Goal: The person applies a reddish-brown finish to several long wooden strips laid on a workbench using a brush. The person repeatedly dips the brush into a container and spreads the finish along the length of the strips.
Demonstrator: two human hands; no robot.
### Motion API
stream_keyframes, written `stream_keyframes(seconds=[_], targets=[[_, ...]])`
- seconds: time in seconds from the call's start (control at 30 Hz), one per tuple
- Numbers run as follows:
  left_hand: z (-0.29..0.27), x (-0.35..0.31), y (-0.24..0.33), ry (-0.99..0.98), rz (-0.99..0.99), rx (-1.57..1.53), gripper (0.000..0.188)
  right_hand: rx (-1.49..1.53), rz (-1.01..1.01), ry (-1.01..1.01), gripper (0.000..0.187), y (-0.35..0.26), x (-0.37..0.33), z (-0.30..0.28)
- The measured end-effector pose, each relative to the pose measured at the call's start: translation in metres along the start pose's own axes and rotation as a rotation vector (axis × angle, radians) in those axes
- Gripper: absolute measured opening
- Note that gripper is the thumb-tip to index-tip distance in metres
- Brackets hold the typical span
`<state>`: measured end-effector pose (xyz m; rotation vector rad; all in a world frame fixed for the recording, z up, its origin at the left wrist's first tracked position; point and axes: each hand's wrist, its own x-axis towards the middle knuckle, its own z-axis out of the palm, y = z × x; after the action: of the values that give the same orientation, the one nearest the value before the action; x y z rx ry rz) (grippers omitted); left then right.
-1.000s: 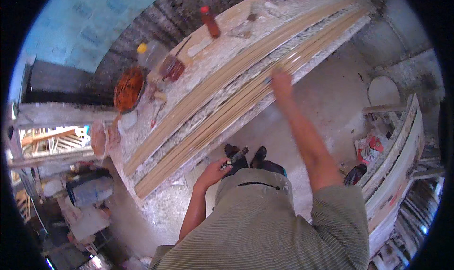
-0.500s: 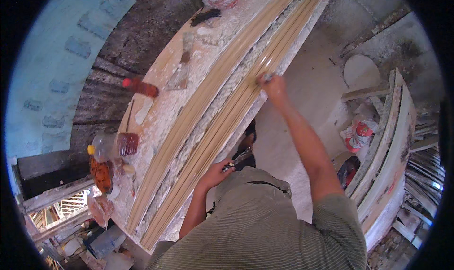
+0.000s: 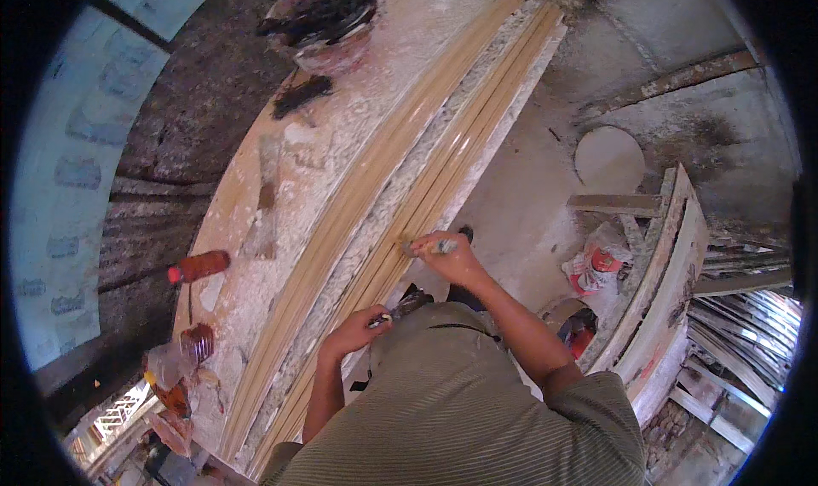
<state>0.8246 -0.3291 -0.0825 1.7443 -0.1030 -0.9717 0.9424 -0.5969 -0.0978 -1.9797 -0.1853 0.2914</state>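
Observation:
Two rows of long, thin wooden strips run lengthwise along a splattered work table (image 3: 281,179), a near row (image 3: 417,209) and a far row (image 3: 366,171). My right hand (image 3: 449,256) is closed around a paintbrush (image 3: 437,247), with the bristles at the near row, about midway along. Wet shine shows on the strips farther up. Close to my waist, my left hand (image 3: 351,333) grips what looks like a putty knife (image 3: 405,305), its dark flat blade pointing right. That hand is beside the table's near edge, and its fingers are partly hidden.
Along the table's left side lie a red-capped bottle (image 3: 204,266) of reddish liquid and a cut clear plastic container (image 3: 198,343). At the far end stands a tub (image 3: 336,47) heaped with dark material. Boards lean on a wooden frame (image 3: 635,290) at right, near a red-and-white bag (image 3: 596,264).
My right hand has drawn the brush down the near row toward me. My left hand keeps its hold on the putty knife. The view has shifted, showing more of the tub.

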Motion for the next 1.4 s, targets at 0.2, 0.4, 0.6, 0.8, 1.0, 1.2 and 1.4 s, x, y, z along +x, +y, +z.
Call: stream_keyframes(seconds=[0.2,0.4,0.6,0.8,1.0,1.2,1.4], targets=[[-0.025,0.113,0.068,-0.019,-0.048,-0.056,0.023,-0.02,0.129,0.295,0.009,0.071,0.159,-0.16],[-0.021,0.268,0.177,0.254,-0.08,-0.194,0.021,-0.203,0.011,0.423,0.014,0.166,0.353,-0.35],[0.024,0.376,0.264,0.54,-0.283,-0.52,0.022,-0.65,0.105,0.547,0.038,0.265,0.546,-0.53],[0.046,0.43,0.345,0.516,-0.239,-0.476,0.022,-0.781,-0.01,0.51,0.038,0.286,0.663,-0.655],[0.045,0.455,0.372,0.535,-0.329,-0.414,0.026,-0.84,-0.378,0.23,0.032,0.281,0.605,-0.591],[0.074,0.451,0.368,0.63,-0.404,-0.391,0.025,-0.129,-0.002,-0.248,0.034,0.223,0.577,-0.534],[0.081,0.407,0.333,0.787,-0.187,-0.249,0.037,-0.852,-0.486,0.0,0.046,0.328,0.742,-0.675]])
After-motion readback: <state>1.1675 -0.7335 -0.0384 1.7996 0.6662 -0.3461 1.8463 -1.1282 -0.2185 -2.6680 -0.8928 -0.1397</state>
